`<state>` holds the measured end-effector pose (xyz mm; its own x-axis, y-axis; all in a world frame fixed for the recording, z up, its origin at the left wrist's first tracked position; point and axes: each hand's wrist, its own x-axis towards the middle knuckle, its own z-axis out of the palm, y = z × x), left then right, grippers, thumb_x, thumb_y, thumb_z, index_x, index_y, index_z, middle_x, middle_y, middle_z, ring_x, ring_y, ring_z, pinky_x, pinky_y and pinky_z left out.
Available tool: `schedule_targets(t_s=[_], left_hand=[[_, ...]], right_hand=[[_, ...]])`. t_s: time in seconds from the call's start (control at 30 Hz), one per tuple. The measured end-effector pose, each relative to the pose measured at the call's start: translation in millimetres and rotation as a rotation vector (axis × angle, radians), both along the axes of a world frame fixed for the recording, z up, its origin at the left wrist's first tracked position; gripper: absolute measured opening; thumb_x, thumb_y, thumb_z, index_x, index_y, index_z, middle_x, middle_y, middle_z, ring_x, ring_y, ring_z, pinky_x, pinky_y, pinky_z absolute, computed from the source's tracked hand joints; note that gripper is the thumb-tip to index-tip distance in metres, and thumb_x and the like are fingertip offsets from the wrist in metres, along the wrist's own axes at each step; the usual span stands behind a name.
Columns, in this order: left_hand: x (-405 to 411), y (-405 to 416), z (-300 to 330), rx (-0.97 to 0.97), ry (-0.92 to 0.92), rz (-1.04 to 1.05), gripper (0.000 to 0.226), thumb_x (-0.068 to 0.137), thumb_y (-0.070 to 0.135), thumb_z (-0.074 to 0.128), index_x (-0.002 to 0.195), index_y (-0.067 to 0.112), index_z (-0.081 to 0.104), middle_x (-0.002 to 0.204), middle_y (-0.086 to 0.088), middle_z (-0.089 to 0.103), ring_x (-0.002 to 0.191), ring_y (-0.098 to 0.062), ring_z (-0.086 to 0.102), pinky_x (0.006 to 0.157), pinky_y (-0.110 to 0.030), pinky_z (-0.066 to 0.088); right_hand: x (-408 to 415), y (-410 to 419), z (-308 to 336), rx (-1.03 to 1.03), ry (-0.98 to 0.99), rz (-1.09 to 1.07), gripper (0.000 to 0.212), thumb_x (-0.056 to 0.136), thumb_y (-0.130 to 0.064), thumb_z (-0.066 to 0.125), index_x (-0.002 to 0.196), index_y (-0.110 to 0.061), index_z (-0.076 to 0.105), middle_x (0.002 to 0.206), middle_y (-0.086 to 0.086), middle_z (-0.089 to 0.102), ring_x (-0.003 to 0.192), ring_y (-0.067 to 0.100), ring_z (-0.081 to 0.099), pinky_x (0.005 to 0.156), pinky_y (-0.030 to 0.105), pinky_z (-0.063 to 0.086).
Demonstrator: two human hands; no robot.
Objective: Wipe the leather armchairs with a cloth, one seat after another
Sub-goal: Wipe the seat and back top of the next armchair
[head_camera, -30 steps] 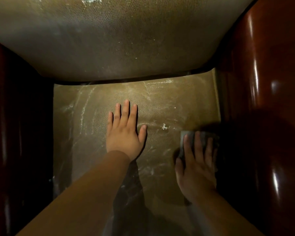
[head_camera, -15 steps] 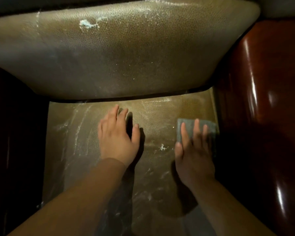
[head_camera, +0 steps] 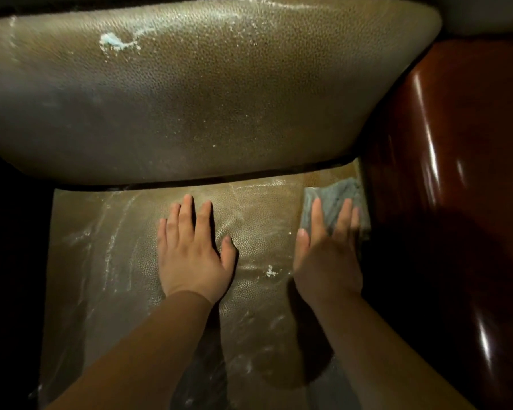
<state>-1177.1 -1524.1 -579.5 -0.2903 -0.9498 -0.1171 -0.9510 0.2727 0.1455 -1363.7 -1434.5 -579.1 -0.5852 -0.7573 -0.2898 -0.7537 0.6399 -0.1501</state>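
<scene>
Sliding farther back since a moment ago, the right hand [head_camera: 328,255] is pressing straight, slightly spread fingers on a grey square fabric cloth [head_camera: 335,202] in the seat's back right corner. Beside it, the left hand [head_camera: 193,253] is lying flat, fingers together, on the pebbled olive-brown leather seat cushion [head_camera: 101,276], streaked white. A padded grainy leather backrest [head_camera: 205,93] is bulging above, beside a glossy red-brown armrest [head_camera: 456,173].

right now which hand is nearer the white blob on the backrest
Left. The left hand lies flat mid-seat, below the white blob and slightly right of it; the right hand presses the cloth at the seat's far right.
</scene>
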Motion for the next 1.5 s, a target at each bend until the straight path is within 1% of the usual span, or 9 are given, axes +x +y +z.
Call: schedule_targets(t_s=[0.27,0.43,0.63,0.77,0.93,1.13,1.27,1.4,1.5], left_hand=[[1.4,1.5,-9.4,-0.046,0.013,0.001,0.071,0.095,0.05,0.042,0.156,0.015,0.045,0.168,-0.015,0.032,0.157,-0.035,0.025,0.13,-0.051,0.012],[2.2,1.8,-7.5,-0.057,0.036,-0.003,0.071,0.093,0.049,0.044,0.155,0.014,0.047,0.167,-0.016,0.035,0.155,-0.037,0.028,0.13,-0.052,0.014],[4.2,2.2,-10.4,-0.046,0.025,0.002,0.071,0.094,0.051,0.044,0.156,0.016,0.045,0.168,-0.014,0.032,0.156,-0.034,0.026,0.13,-0.051,0.012],[5.0,2.8,-13.3,-0.057,0.034,-0.004,0.07,0.095,0.05,0.046,0.156,0.016,0.045,0.168,-0.014,0.033,0.156,-0.034,0.026,0.13,-0.051,0.013],[4.3,2.8,-11.1,-0.048,0.048,0.01,0.07,0.094,0.05,0.044,0.156,0.016,0.046,0.168,-0.014,0.032,0.156,-0.034,0.025,0.13,-0.05,0.011],[4.1,2.7,-16.0,-0.06,0.048,0.009,0.07,0.094,0.049,0.046,0.156,0.017,0.045,0.168,-0.014,0.032,0.156,-0.035,0.025,0.13,-0.051,0.012],[5.6,3.5,-15.3,-0.053,0.077,0.007,0.071,0.094,0.049,0.04,0.157,0.016,0.044,0.169,-0.014,0.031,0.157,-0.034,0.023,0.13,-0.051,0.011],[5.1,2.5,-15.2,-0.068,0.061,0.007,0.07,0.094,0.049,0.044,0.155,0.015,0.046,0.168,-0.014,0.032,0.156,-0.034,0.025,0.13,-0.051,0.013],[5.3,3.0,-18.0,-0.086,0.068,0.006,0.069,0.094,0.047,0.045,0.154,0.014,0.048,0.167,-0.015,0.034,0.155,-0.035,0.027,0.129,-0.053,0.015]], right_hand=[[-36.6,-75.8,-6.5,0.096,-0.021,-0.006,0.08,0.101,-0.061,0.021,0.164,-0.012,0.022,0.168,0.03,0.008,0.159,0.038,-0.003,0.129,0.05,-0.001],[2.2,-36.6,13.6,0.006,-0.071,0.471,0.081,0.099,-0.067,0.017,0.163,-0.02,0.03,0.168,0.022,0.021,0.159,0.037,0.011,0.129,0.051,0.01],[-22.5,-64.9,-9.3,-0.053,0.07,0.042,0.087,0.097,-0.067,0.024,0.151,-0.002,0.046,0.166,0.034,0.011,0.157,0.046,0.005,0.128,0.056,0.003],[5.7,-58.8,-7.7,-0.053,-0.032,0.136,0.096,0.097,-0.07,0.017,0.158,0.004,0.029,0.167,0.034,0.009,0.158,0.043,0.006,0.128,0.055,0.009],[-23.8,-30.5,16.3,0.092,-0.068,0.387,0.09,0.092,-0.073,0.007,0.166,-0.021,0.01,0.172,0.018,0.006,0.16,0.029,0.0,0.129,0.045,0.007],[2.4,-64.2,1.0,-0.008,-0.064,0.122,0.098,0.093,-0.072,0.014,0.162,-0.003,0.025,0.165,0.033,0.019,0.158,0.042,0.01,0.128,0.054,0.008],[38.4,-55.3,18.6,0.114,-0.189,0.503,0.097,0.087,-0.079,-0.005,0.166,-0.023,0.001,0.173,0.011,-0.005,0.16,0.026,-0.011,0.129,0.043,-0.006],[-14.8,-46.6,7.0,-0.028,0.013,0.231,0.095,0.096,-0.074,0.009,0.16,-0.008,0.033,0.164,0.027,0.029,0.156,0.04,0.021,0.127,0.055,0.017],[-16.9,-61.9,4.6,0.078,-0.083,0.044,0.103,0.089,-0.076,0.002,0.164,-0.007,0.019,0.168,0.029,0.01,0.159,0.038,0.002,0.129,0.052,0.002]])
